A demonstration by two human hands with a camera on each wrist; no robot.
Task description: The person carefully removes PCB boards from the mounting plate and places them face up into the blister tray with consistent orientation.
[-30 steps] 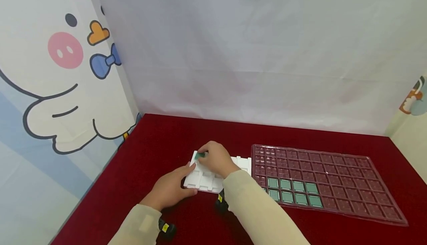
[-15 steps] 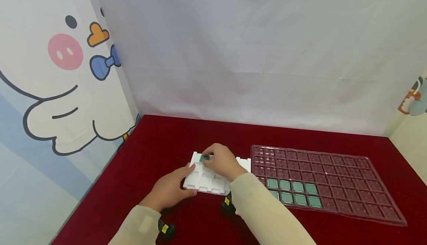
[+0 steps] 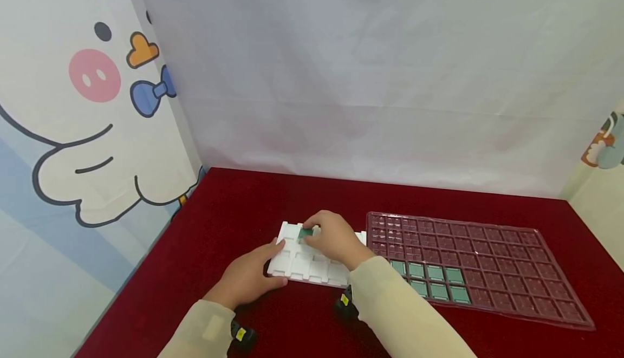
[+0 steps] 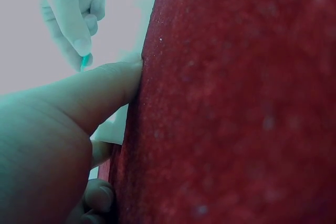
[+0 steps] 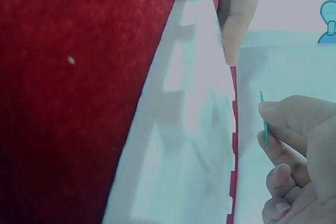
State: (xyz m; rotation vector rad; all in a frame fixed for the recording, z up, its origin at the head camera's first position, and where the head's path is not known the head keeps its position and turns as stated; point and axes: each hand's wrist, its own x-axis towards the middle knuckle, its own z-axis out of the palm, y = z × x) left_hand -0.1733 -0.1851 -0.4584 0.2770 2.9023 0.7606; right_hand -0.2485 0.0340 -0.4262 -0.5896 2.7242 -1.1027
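A white plastic tray (image 3: 297, 271) with shallow square pockets lies on the red cloth. At its left end my left hand (image 3: 248, 275) grips it, thumb on the near edge and fingers on the far side. Over the tray's back row, my right hand (image 3: 336, 240) pinches a thin green square plate (image 3: 305, 233) between thumb and fingertips. Seen from the right wrist, that green plate (image 5: 265, 121) stands edge-on as a narrow strip. My right hand and forearm hide the right part of the white tray.
To the right lies a large clear plastic tray (image 3: 507, 269) with many pockets, its corner close to the white one. Several green square plates (image 3: 437, 282) sit in its front-left pockets. A white curtain (image 3: 380, 87) stands behind the red cloth (image 3: 244, 201).
My right hand has shifted right along the white tray's back row, the green plate moving with it. My left hand keeps its place on the tray's end.
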